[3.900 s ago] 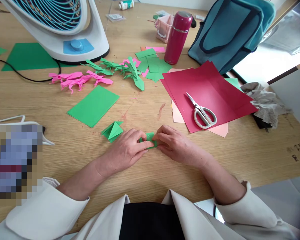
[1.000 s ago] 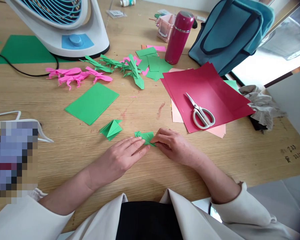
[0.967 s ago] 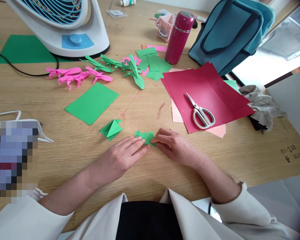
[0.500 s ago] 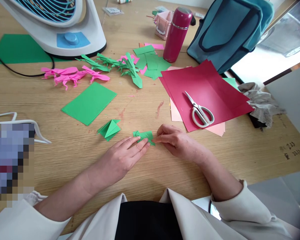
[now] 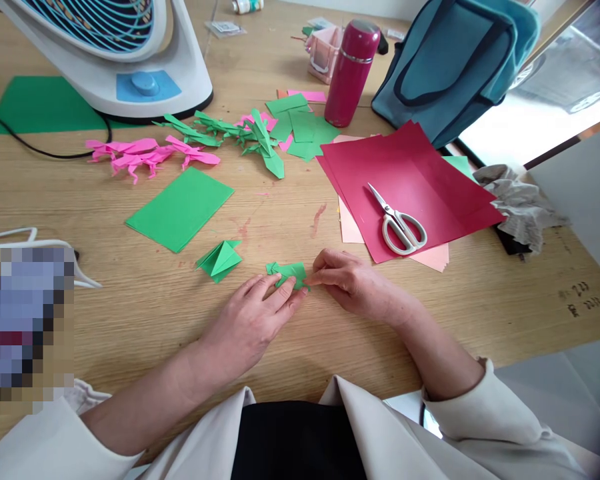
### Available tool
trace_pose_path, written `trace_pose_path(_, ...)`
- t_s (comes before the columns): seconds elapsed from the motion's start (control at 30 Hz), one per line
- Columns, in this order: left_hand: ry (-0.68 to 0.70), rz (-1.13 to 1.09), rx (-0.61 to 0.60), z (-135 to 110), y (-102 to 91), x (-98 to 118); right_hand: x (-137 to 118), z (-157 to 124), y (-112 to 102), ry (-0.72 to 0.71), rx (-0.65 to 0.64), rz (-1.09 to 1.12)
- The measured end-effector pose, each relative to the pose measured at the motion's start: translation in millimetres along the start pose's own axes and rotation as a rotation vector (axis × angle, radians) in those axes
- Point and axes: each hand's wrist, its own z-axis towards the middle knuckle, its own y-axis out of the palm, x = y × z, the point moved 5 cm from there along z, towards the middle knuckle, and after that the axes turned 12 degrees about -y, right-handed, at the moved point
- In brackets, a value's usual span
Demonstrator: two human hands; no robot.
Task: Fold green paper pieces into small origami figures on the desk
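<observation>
A small folded green paper piece [image 5: 286, 273] lies on the wooden table [image 5: 480, 300] in front of me. My left hand [image 5: 253, 320] rests flat beside it, fingers stretched out, fingertips pressing its lower edge. My right hand [image 5: 347, 283] pinches the paper's right end with curled fingers. Another folded green piece [image 5: 220, 259] sits just to the left, and a flat green sheet [image 5: 180, 208] lies beyond it.
White-handled scissors [image 5: 399, 223] lie on red sheets [image 5: 410, 180] at the right. Pink origami figures [image 5: 140, 153] and green origami figures [image 5: 240, 130] sit further back, before a fan [image 5: 130, 60], a magenta flask [image 5: 350, 73] and a blue bag [image 5: 450, 60]. A crumpled cloth [image 5: 520, 203] lies far right.
My left hand opened from gripping the green piece to lying flat with fingertips on it. The right hand keeps its pinch. The view shifted slightly.
</observation>
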Motion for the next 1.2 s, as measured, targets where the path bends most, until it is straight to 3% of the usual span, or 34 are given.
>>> trace_pose_path(0.47, 0.011, -0.009, -0.013, -7, 5.0, 1, -2, 1, -1, 0.0, -0.007, -0.001)
trace_pose_path(0.63, -0.059, -0.08, -0.001, -4, 2.9, -3, -4, 2, 0, -0.004, -0.034, -0.026)
trace_pose_path(0.97, -0.055, -0.097, -0.007, -6, -0.4, -8, -18, -2, 2, -0.114, -0.221, -0.256)
trace_pose_path(1.2, -0.106, -0.153, -0.005, -13, 3.6, -12, -32, -4, 4, -0.057, -0.311, -0.374)
